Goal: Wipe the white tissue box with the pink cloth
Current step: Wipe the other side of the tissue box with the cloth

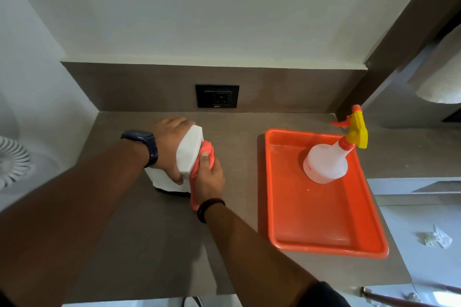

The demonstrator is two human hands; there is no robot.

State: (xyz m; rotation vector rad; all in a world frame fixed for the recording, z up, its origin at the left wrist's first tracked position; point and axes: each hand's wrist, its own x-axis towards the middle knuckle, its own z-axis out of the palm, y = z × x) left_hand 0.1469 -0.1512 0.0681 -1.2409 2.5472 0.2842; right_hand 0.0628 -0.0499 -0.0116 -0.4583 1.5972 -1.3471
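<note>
Pink cloth (205, 157) on tissue box (189, 152) rt edge; tray (324, 248) well apart.

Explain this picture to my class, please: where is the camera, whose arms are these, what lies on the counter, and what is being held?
There is no machine here. A person wears one camera on the head, looking forward and down, so the arms you see are that person's own. The left hand, with a dark watch on its wrist, steadies the white tissue box on the brown counter. The right hand holds the pink cloth in its grip and presses it against the box's right side. Further right lies an orange tray with a spray bottle standing in it. A black wall socket sits behind.
</note>
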